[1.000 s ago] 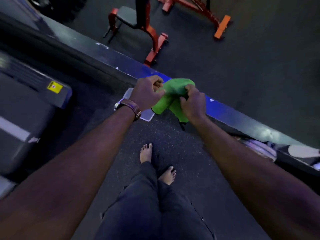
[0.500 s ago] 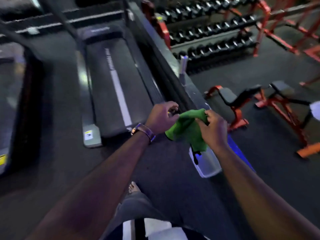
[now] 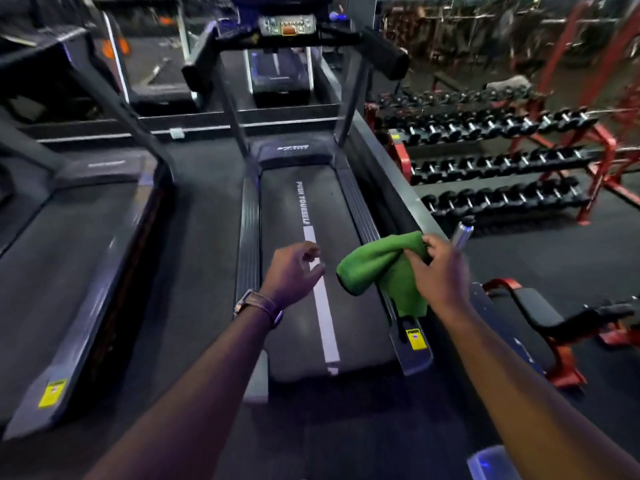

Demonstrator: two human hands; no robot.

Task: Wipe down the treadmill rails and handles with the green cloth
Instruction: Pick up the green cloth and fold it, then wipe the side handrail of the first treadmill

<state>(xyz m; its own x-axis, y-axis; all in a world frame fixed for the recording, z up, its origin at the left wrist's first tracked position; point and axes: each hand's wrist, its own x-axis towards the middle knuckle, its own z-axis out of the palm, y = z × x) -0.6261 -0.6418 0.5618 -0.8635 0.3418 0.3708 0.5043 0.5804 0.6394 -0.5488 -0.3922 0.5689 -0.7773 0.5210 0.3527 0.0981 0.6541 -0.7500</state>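
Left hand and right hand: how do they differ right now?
The right hand grips the green cloth; the left hand holds nothing, its fingers loosely curled. The left hand hangs over the treadmill belt, the right hand over the treadmill's right side rail. The left wrist wears a watch; the right wrist is bare. Both reach forward at about the same height, neither touching the treadmill.

Right hand [image 3: 438, 271] pinching; left hand [image 3: 294, 268] apparently loose.
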